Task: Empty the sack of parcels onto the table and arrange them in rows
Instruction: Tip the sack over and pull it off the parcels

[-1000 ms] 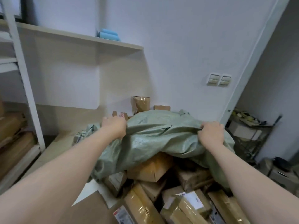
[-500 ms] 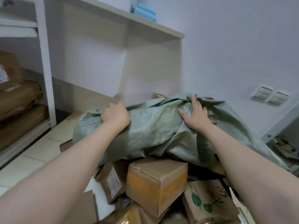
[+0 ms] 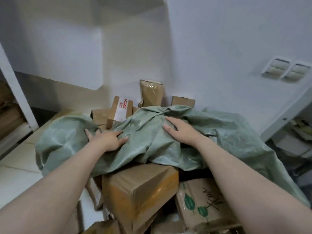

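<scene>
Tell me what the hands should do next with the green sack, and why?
Probably grip the sack and lift it away. Both the left hand and right hand lie flat on it, holding nothing, while it sags over the boxes, with more showing beyond it, so it looks mostly emptied yet covers the pile.

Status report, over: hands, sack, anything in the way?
Left hand open, flat on green sack. Right hand open, flat on it too. Sack draped over the parcels, none in rows. Taped box pokes out behind.
</scene>
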The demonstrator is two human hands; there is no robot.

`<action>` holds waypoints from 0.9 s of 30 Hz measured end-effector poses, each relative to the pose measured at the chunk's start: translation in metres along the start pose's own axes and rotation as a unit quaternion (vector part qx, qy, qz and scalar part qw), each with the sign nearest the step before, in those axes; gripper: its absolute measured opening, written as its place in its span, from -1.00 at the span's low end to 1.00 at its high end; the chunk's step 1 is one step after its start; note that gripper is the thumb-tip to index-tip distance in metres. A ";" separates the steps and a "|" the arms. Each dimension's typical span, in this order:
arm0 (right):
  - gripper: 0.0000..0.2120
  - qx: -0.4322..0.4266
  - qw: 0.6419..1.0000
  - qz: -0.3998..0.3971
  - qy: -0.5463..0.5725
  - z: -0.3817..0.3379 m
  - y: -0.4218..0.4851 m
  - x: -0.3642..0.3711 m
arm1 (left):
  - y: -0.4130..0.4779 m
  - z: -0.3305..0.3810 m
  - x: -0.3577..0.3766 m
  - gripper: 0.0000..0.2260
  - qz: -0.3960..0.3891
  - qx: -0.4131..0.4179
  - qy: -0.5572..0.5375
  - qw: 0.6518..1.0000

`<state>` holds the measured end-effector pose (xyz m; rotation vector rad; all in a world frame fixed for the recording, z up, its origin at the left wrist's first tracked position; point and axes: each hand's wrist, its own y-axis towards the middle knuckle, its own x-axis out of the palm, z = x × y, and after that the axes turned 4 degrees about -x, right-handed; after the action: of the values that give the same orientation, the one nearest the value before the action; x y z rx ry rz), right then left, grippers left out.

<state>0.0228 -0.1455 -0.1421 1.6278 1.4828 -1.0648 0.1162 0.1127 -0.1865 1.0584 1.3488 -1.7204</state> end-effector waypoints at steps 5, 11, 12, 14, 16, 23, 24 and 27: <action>-0.61 -0.043 0.979 0.195 -0.028 0.002 -0.047 -0.008 | -0.033 0.085 -0.035 -0.59 0.274 0.061 -0.184 0.942; -0.69 0.137 0.898 0.417 -0.029 0.000 -0.145 -0.027 | -0.112 0.219 -0.028 -0.51 0.301 0.310 -0.138 0.891; -0.59 0.175 0.888 0.423 -0.042 0.008 -0.157 -0.032 | -0.120 0.233 -0.022 -0.47 0.282 0.327 -0.123 0.894; -0.30 0.253 0.883 0.393 -0.047 0.032 -0.178 -0.042 | -0.126 0.252 -0.013 -0.40 0.246 0.331 -0.109 0.905; -0.03 0.334 0.885 0.325 -0.015 0.060 -0.195 -0.049 | -0.127 0.267 -0.008 -0.37 0.212 0.307 -0.100 0.923; -0.58 0.438 0.845 0.180 0.247 0.156 -0.212 -0.045 | -0.124 0.297 0.006 -0.49 0.168 0.251 -0.026 0.953; -0.63 0.442 0.857 0.182 0.194 0.160 -0.211 -0.054 | -0.123 0.299 0.007 -0.54 0.164 0.247 -0.017 0.955; -0.67 0.420 0.858 0.295 -0.025 0.168 -0.197 -0.099 | -0.119 0.303 0.002 -0.64 0.180 0.248 -0.038 0.951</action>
<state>-0.1950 -0.3156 -0.1180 2.3879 0.3536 -1.4397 -0.0444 -0.1573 -0.1019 1.3946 0.6257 -1.8299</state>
